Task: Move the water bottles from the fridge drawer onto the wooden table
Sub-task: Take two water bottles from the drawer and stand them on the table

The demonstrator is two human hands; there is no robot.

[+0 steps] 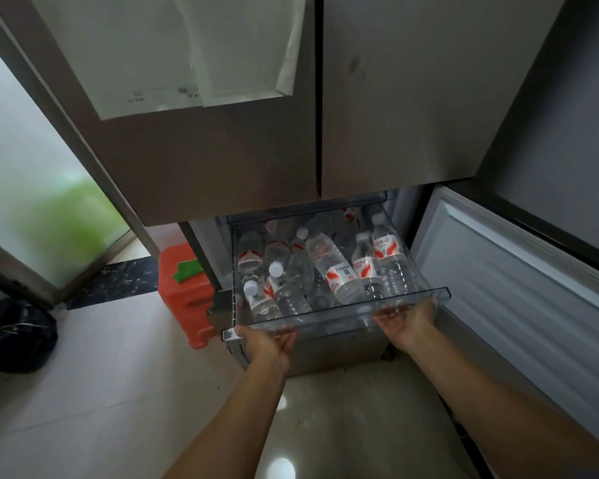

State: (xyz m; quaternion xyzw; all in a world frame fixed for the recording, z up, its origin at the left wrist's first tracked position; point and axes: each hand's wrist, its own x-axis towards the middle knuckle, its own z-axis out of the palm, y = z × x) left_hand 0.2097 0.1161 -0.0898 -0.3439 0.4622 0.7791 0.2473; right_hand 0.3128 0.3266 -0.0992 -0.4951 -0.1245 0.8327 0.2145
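Observation:
A clear plastic fridge drawer [443, 292] stands pulled out below the closed upper fridge doors. Several clear water bottles [336, 267] with white caps and red-and-white labels lie and lean inside it. My left hand [267, 340] is palm-up under the drawer's front lip at its left end, fingers curled up behind the lip. My right hand [405, 323] grips the same front lip at its right end, fingers hooked under it. The wooden table is out of view.
The lower fridge door [519, 288] hangs open to the right. An orange plastic stool [184, 299] with a green cloth stands left of the drawer. A black bag [14, 333] lies on the pale tiled floor at far left, by a frosted glass door [32, 188].

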